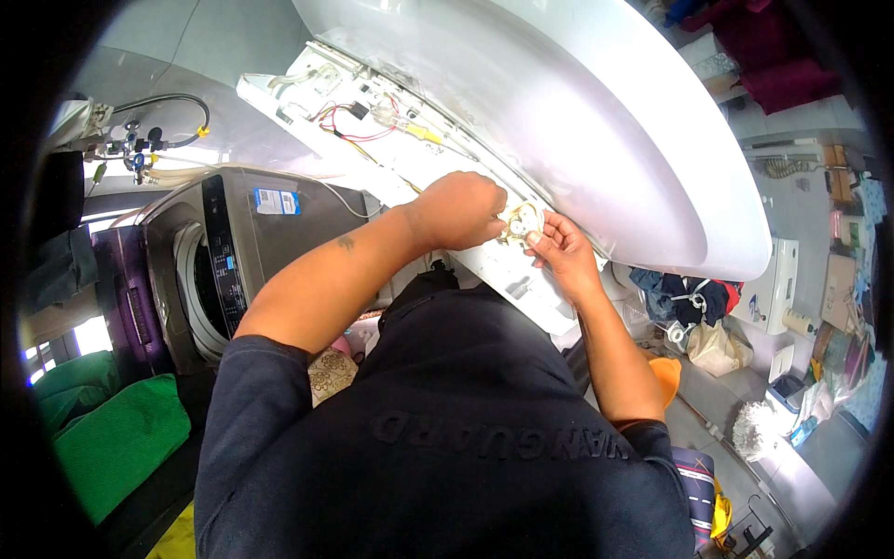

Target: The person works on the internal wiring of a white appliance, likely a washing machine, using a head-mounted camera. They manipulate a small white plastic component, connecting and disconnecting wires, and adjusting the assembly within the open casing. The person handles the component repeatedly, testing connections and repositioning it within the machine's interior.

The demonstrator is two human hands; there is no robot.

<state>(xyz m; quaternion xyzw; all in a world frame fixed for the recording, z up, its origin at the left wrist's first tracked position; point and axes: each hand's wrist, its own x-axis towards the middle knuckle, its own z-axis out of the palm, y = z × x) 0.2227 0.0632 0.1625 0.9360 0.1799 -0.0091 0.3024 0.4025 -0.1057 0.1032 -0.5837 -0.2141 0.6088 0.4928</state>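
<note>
Both hands, left hand and right hand, pinch a round cream part at the panel's edge.

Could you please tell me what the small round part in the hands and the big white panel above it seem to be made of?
The small round part, pinched between left hand and right hand, looks like cream moulded plastic, matte, slightly yellowed. The big white panel shows a smooth, softly glossy sheen; probably painted sheet metal or plastic, I cannot tell which. The wired tray beneath looks like white plastic.

One head-worn fisheye view looks steeply down from close above both hands at the white appliance panel.
</note>
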